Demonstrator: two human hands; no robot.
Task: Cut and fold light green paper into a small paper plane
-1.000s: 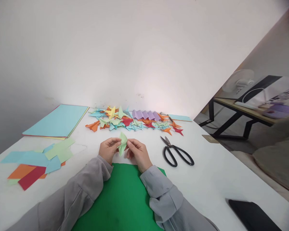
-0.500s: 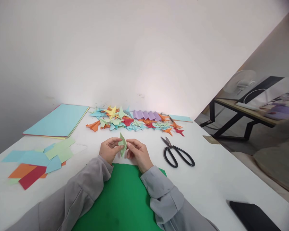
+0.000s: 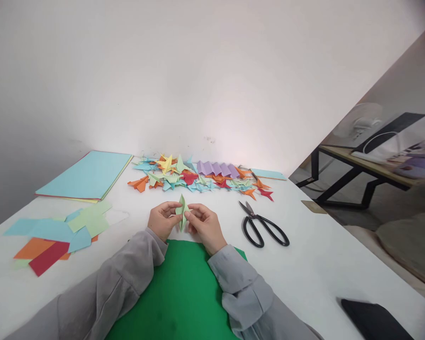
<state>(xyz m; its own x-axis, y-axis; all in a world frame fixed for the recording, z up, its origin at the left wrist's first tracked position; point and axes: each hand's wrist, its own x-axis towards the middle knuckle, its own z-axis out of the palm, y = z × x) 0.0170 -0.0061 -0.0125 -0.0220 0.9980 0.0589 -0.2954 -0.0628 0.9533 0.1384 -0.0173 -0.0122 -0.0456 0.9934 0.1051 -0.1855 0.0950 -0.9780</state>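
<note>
A small folded light green paper [image 3: 182,212] is held upright between both hands, just beyond the far edge of the green sheet [image 3: 177,293]. My left hand [image 3: 163,220] pinches its left side between thumb and fingers. My right hand [image 3: 206,225] grips the right side, thumb toward me and fingers partly hidden behind. Beyond the hands, near the wall, lie many folded paper shapes [image 3: 189,177] in several colours, with a pleated purple paper [image 3: 216,169] among them.
Black-handled scissors [image 3: 264,224] lie right of my hands. Cut paper pieces [image 3: 56,236] are spread at the left, below a stack of large sheets [image 3: 87,175]. A black flat object [image 3: 371,318] sits at the near right. Another table [image 3: 368,165] stands beyond the right edge.
The view has shifted slightly, so most things appear a little further right. My right thumb now lies over the folded paper's right part, which shows wider. Both hands keep hold of it.
</note>
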